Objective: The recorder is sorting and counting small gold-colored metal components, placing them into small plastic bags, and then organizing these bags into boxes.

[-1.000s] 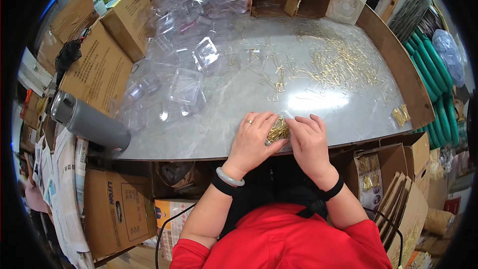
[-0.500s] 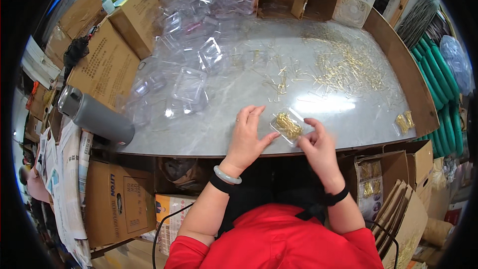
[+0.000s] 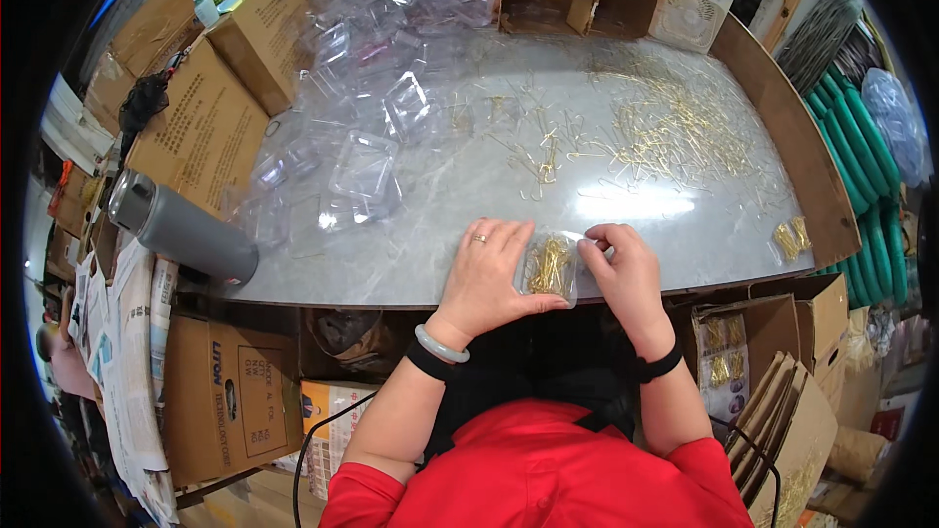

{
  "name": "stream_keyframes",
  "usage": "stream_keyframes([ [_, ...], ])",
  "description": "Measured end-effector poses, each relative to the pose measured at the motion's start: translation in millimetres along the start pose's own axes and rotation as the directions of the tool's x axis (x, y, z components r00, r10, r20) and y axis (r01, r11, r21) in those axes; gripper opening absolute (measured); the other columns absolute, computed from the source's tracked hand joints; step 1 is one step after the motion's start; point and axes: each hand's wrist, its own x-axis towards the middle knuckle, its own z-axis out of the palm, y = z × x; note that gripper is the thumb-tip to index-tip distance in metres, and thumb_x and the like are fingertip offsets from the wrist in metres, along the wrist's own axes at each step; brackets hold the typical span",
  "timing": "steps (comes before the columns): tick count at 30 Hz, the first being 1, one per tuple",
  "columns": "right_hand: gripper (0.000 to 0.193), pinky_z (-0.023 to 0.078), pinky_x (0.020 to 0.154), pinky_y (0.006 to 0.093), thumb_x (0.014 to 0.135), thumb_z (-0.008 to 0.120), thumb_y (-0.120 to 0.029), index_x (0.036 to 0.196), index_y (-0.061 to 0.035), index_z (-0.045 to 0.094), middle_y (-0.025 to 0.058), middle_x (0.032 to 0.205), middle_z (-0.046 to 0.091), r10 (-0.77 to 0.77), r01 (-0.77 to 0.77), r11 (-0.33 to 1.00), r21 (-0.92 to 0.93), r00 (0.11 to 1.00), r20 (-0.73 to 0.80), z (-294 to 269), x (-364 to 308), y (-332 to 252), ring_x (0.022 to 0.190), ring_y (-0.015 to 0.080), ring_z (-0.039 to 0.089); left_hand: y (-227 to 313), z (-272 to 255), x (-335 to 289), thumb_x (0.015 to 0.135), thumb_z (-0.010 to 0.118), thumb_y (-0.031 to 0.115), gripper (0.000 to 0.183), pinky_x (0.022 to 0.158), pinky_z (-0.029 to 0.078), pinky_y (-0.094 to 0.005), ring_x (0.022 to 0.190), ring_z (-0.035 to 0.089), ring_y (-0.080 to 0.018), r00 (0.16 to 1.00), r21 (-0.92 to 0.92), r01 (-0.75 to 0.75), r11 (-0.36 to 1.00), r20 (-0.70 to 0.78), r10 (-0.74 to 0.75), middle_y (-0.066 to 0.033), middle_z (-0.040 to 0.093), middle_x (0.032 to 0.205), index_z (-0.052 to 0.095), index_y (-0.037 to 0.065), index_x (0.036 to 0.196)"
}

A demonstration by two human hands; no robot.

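A small clear plastic box (image 3: 571, 279) filled with gold wire hooks (image 3: 550, 266) lies at the front edge of the grey table (image 3: 430, 264). My left hand (image 3: 486, 276) wraps its left side, fingers along the far corner and thumb along the near edge. With fingers and thumb curled together, my right hand (image 3: 627, 279) pinches the box's right side near its far corner. Beyond my hands, loose gold hooks (image 3: 675, 127) are strewn in a wide pile, and a smaller cluster (image 3: 545, 161) lies straight ahead.
Clear plastic cases (image 3: 364, 164) heap up on the left. A grey bottle (image 3: 191, 235) stands at the left edge. Two small packs of hooks (image 3: 792, 238) lie by the right cardboard wall (image 3: 782, 117). A cardboard shelf (image 3: 587, 0) and a white fan (image 3: 688, 18) are at the back.
The box has turned more upright in my view and come slightly nearer to me. My left hand has moved right and closed around its side; my right hand has shifted only slightly.
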Motion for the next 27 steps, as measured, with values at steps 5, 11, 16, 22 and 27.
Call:
stream_keyframes([
  [5,0.011,0.052,0.065,0.0387,0.086,0.071,-0.012,0.090,-0.0027,0.069,0.0138,0.086,0.068,-0.019,0.017,0.999,0.033,0.998,0.061,2.8,9.6,7.1,0.072,0.0300,0.067,-1.2,1.3,0.9,0.066,0.083,0.062,0.096,0.108,0.038,-0.0489,0.118,0.054,-0.0363,1.000,-0.011,-0.005,1.000,0.020,0.005,-0.0179,0.061,0.123,0.058,-0.005,0.130],
  [11,0.012,0.052,0.068,0.0399,0.086,0.069,-0.013,0.088,-0.0013,0.070,0.0152,0.084,0.067,-0.027,-0.017,0.993,0.121,0.935,0.353,-12.2,21.8,0.0,0.074,0.0327,0.067,-1.2,0.4,0.1,0.068,0.083,0.060,0.093,0.109,0.037,-0.0487,0.118,0.054,-0.0357,0.999,-0.019,-0.016,1.000,0.032,0.017,-0.0176,0.061,0.124,0.059,-0.005,0.130],
  [16,0.010,0.051,0.070,0.0389,0.085,0.070,-0.011,0.090,-0.0021,0.071,0.0124,0.083,0.065,-0.167,0.161,0.986,0.045,0.923,0.348,-8.8,28.3,-0.4,0.075,0.0294,0.064,-2.5,1.3,-0.3,0.069,0.082,0.060,0.092,0.111,0.036,-0.0484,0.119,0.054,-0.0352,0.999,-0.024,-0.026,0.999,0.038,0.027,-0.0167,0.061,0.124,0.059,-0.004,0.131],
  [22,0.007,0.051,0.076,0.0427,0.084,0.069,-0.013,0.087,-0.0062,0.068,0.0114,0.086,0.063,-0.286,0.333,0.941,-0.055,0.873,0.396,-32.5,49.6,-0.9,0.085,0.0347,0.064,-1.0,1.3,1.0,0.069,0.083,0.058,0.091,0.110,0.036,-0.0482,0.119,0.053,-0.0340,0.998,-0.016,-0.037,0.999,0.046,0.038,-0.0156,0.061,0.125,0.059,-0.002,0.132],
  [27,0.011,0.052,0.074,0.0410,0.082,0.072,-0.011,0.089,-0.0041,0.069,0.0117,0.086,0.064,-0.401,0.480,0.877,0.019,0.708,0.581,-21.9,66.1,-4.2,0.082,0.0336,0.064,-1.0,-0.1,3.1,0.068,0.082,0.057,0.091,0.110,0.036,-0.0479,0.120,0.053,-0.0332,0.997,-0.021,-0.050,0.999,0.062,0.051,-0.0143,0.061,0.126,0.058,-0.002,0.134],
])
